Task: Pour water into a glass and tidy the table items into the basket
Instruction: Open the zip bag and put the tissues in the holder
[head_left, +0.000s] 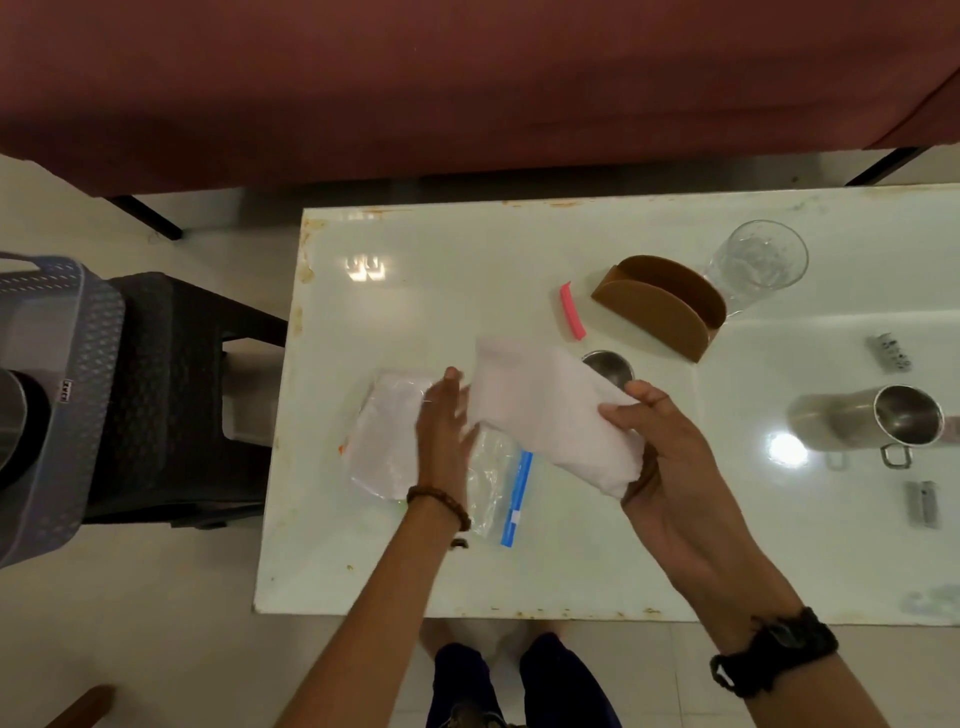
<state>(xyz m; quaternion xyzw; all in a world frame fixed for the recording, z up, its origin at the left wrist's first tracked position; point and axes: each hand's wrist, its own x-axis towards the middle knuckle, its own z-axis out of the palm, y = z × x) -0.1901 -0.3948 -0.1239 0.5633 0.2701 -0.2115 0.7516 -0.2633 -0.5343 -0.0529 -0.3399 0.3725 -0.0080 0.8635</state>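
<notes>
White folded cloth (550, 410) slants from upper left to lower right, pinched low by right hand (660, 457); flat-fingered left hand (441, 431) sits nearer grey lattice basket (57, 374)

We are finding no writing here that can be read. We are seeing a small white label (65, 391) sitting on the rim of the grey basket (78, 374) at the left, with dark marks on it, but they are too small and blurred to make out.
</notes>
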